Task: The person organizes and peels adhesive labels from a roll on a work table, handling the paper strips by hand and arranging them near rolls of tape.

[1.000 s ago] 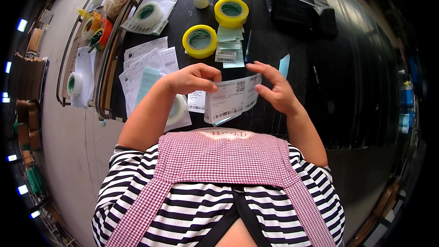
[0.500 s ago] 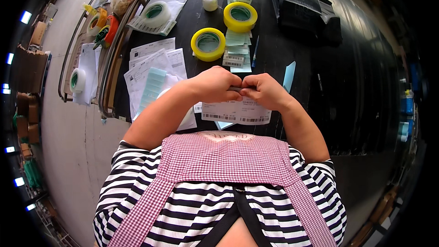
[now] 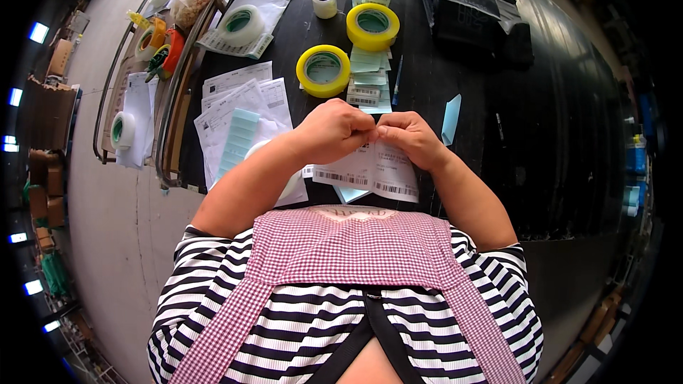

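My left hand (image 3: pixel 336 128) and my right hand (image 3: pixel 411 139) meet at the top edge of a white printed barcode label sheet (image 3: pixel 395 176), near the front of the black table. Both are closed, thumbs and fingertips pinching the paper. A vertical line runs down the sheet between the hands, and its right part slants against the left. Whether this is a fold or a tear I cannot tell. The fingers hide the upper edge. Under the sheet pokes out a light-blue slip (image 3: pixel 350 195).
Beyond my hands lie a near yellow tape roll (image 3: pixel 323 71), a far yellow tape roll (image 3: pixel 373 27) and a strip of barcode stickers (image 3: pixel 364 92). Printed papers (image 3: pixel 213 124) spread at the left, beside a cart (image 3: pixel 162 149). Black plastic bags (image 3: pixel 466 11) lie far right.
My fingertips have drawn tighter together at the sheet's top. The sheet's right part has tilted, and the line down its middle shows more plainly.
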Action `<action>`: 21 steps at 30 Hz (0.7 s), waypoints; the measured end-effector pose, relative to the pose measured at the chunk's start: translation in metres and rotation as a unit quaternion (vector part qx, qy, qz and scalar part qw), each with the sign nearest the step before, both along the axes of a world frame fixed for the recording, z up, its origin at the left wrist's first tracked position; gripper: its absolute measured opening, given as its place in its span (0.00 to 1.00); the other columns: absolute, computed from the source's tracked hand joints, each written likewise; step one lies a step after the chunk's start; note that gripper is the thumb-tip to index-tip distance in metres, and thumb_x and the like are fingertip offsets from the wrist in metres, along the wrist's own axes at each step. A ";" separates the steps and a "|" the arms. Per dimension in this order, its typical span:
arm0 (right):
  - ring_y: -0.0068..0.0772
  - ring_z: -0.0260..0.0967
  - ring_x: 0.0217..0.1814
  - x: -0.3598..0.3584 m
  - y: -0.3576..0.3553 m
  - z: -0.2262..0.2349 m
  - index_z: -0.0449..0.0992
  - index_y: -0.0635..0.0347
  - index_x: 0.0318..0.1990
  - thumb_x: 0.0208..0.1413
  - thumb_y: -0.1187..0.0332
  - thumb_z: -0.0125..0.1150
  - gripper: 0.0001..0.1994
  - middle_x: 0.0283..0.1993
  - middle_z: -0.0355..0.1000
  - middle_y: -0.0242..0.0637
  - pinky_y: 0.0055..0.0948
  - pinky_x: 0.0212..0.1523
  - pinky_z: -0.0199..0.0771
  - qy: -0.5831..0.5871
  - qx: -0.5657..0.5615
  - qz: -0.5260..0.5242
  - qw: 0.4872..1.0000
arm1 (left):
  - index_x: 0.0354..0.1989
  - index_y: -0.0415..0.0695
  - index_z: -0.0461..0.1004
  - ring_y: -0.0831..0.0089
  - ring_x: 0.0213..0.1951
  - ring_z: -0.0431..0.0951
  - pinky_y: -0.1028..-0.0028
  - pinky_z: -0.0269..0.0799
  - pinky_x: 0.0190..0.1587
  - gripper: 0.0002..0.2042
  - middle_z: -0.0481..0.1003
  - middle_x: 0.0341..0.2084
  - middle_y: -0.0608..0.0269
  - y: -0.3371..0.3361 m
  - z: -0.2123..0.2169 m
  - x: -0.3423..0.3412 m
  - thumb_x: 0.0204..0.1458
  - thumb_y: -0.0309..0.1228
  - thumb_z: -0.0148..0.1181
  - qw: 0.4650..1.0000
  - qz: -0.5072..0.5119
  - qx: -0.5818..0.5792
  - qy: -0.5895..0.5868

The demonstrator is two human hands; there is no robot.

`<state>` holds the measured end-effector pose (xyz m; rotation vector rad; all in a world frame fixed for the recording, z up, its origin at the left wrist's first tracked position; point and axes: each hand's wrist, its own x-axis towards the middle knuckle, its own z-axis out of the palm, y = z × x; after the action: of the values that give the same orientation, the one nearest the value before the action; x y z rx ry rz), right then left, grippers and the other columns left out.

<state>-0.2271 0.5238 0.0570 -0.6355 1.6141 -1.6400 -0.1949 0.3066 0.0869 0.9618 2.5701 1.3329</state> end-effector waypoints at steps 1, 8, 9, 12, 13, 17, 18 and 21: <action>0.14 0.63 0.28 0.001 -0.001 0.001 0.77 0.62 0.31 0.61 0.64 0.57 0.11 0.26 0.70 0.25 0.19 0.31 0.66 -0.044 -0.023 -0.017 0.999 | 0.26 0.38 0.75 0.53 0.28 0.75 0.63 0.69 0.32 0.06 0.74 0.21 0.53 0.000 0.001 0.001 0.49 0.28 0.61 1.000 0.000 0.000 0.000; 0.14 0.61 0.24 -0.018 0.026 0.004 0.76 0.61 0.26 0.56 0.59 0.66 0.15 0.23 0.68 0.24 0.19 0.28 0.64 -0.014 0.093 0.062 0.994 | 0.33 0.40 0.78 0.58 0.32 0.78 0.65 0.72 0.35 0.13 0.78 0.27 0.53 -0.007 0.027 -0.002 0.50 0.39 0.64 0.978 0.039 -0.146 -0.140; 0.11 0.59 0.24 -0.018 0.028 0.006 0.74 0.61 0.24 0.55 0.58 0.68 0.17 0.21 0.67 0.23 0.18 0.26 0.60 0.006 0.116 0.061 0.991 | 0.34 0.40 0.78 0.59 0.33 0.79 0.66 0.72 0.36 0.15 0.78 0.27 0.52 -0.009 0.031 -0.003 0.50 0.41 0.66 0.961 0.045 -0.187 -0.199; 0.15 0.61 0.23 -0.022 0.035 0.007 0.74 0.61 0.23 0.54 0.62 0.68 0.15 0.20 0.68 0.26 0.20 0.27 0.62 -0.012 0.119 0.035 0.992 | 0.32 0.39 0.77 0.75 0.26 0.71 0.72 0.69 0.31 0.12 0.73 0.21 0.61 -0.029 0.023 -0.006 0.50 0.36 0.67 0.949 0.063 -0.136 -0.278; 0.18 0.64 0.23 -0.022 0.038 0.006 0.76 0.62 0.24 0.55 0.64 0.67 0.13 0.22 0.71 0.29 0.22 0.28 0.66 -0.021 0.131 0.025 0.991 | 0.31 0.39 0.77 0.76 0.25 0.70 0.72 0.68 0.31 0.11 0.73 0.20 0.62 -0.033 0.019 -0.006 0.52 0.36 0.66 0.949 0.062 -0.141 -0.275; 0.18 0.64 0.24 -0.022 0.043 -0.004 0.75 0.62 0.25 0.56 0.67 0.65 0.11 0.23 0.71 0.29 0.22 0.29 0.67 0.007 0.155 0.014 0.988 | 0.29 0.39 0.76 0.79 0.25 0.68 0.74 0.67 0.30 0.10 0.71 0.19 0.64 -0.040 0.003 0.000 0.53 0.33 0.64 0.954 0.061 -0.080 -0.282; 0.18 0.64 0.24 -0.023 0.046 -0.009 0.75 0.62 0.25 0.56 0.67 0.65 0.11 0.23 0.71 0.29 0.22 0.29 0.67 0.005 0.154 0.013 0.988 | 0.29 0.39 0.75 0.80 0.25 0.67 0.74 0.66 0.30 0.10 0.71 0.18 0.66 -0.044 -0.004 0.000 0.54 0.33 0.64 0.960 0.074 -0.053 -0.264; 0.18 0.65 0.25 -0.027 0.060 -0.023 0.76 0.62 0.26 0.56 0.67 0.64 0.10 0.24 0.72 0.30 0.23 0.30 0.68 0.008 0.184 -0.031 0.982 | 0.27 0.39 0.74 0.84 0.25 0.64 0.77 0.64 0.28 0.10 0.68 0.18 0.70 -0.055 -0.007 -0.002 0.54 0.32 0.64 0.961 0.096 -0.028 -0.257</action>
<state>-0.2543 0.5839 0.0345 -0.4104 1.9011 -1.3288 -0.1965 0.2519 0.0801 0.2995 2.3142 1.3269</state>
